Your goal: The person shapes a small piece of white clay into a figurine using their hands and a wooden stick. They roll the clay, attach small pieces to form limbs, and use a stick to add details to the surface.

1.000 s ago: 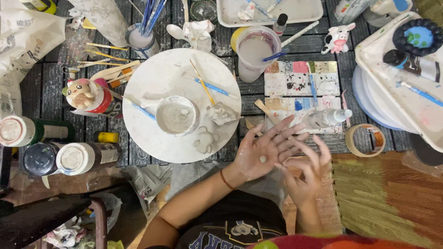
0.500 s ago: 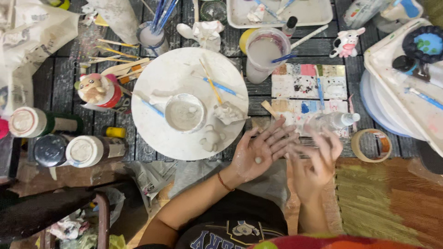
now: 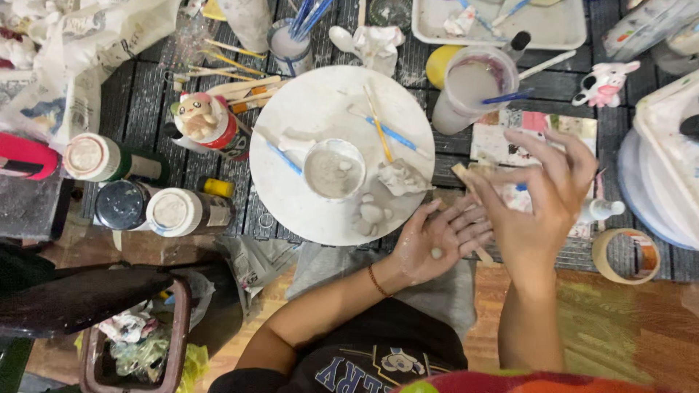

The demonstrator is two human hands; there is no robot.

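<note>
1. Pale grey clay everywhere here. A small round grey clay ball (image 3: 436, 253) sits right in the open palm of the left hand (image 3: 437, 244), fingers spread flat.
2. The right hand (image 3: 542, 200) hovers just above those fingertips, its grip loose and open, pinching nothing.
3. Just beside them on the dark slatted bench (image 3: 138, 109): a round white board (image 3: 320, 102) carrying a small white bowl of slip (image 3: 333, 169).

A dark slatted table (image 3: 138, 102) stands over a wooden floor (image 3: 626, 320).

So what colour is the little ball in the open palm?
Pale grey-white, like clay. The ball lies on the left hand, clearest in the head view.
</note>
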